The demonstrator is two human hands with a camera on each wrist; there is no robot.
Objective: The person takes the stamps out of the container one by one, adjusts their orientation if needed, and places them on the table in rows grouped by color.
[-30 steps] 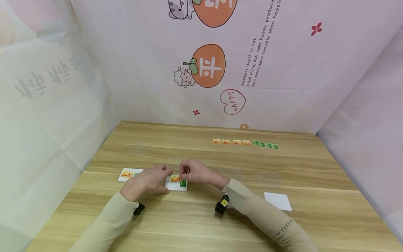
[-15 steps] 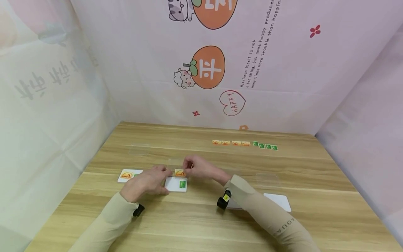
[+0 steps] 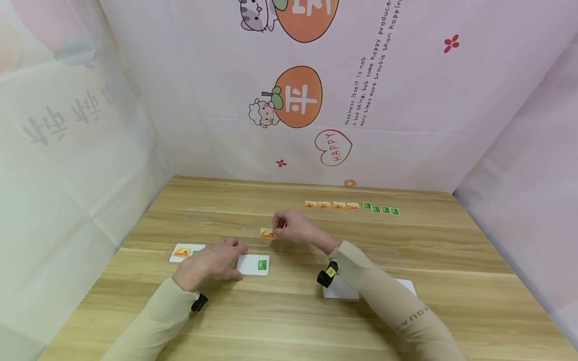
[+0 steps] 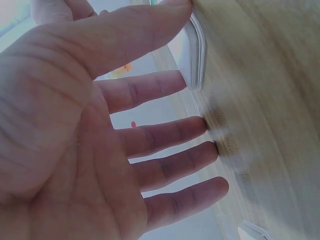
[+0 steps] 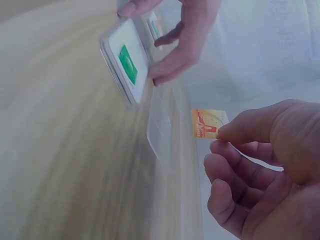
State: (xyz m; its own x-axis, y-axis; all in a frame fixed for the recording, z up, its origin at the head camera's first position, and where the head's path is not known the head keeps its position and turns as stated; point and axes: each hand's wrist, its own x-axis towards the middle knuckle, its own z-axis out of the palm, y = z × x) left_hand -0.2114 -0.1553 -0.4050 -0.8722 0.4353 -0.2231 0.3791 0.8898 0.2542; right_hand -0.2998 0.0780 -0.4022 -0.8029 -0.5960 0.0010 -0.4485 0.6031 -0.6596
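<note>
My right hand (image 3: 295, 226) pinches an orange stamp (image 5: 206, 124) with a printed picture between thumb and index finger. It is raised over a clear plastic sheet (image 3: 255, 243) lying just behind a white card block (image 3: 248, 264). A green stamp (image 3: 262, 264) sits on the right part of that block, which looks layered, with rounded corners. My left hand (image 3: 214, 260) holds the block at its left end, thumb at the near edge and index finger at the far edge. Its other fingers (image 4: 167, 167) are stretched out with their tips near the tabletop.
Another white block (image 3: 175, 255) with an orange stamp is partly behind my left hand. Two white blocks (image 3: 340, 290) lie under and beside my right forearm. Several orange stamps (image 3: 323, 204) and green stamps (image 3: 376, 209) line the back. Clear sheets (image 3: 200, 214) lie about.
My right hand has lifted the orange stamp off the white block and carried it back and to the right, leaving the green stamp there. My left hand has stayed put.
</note>
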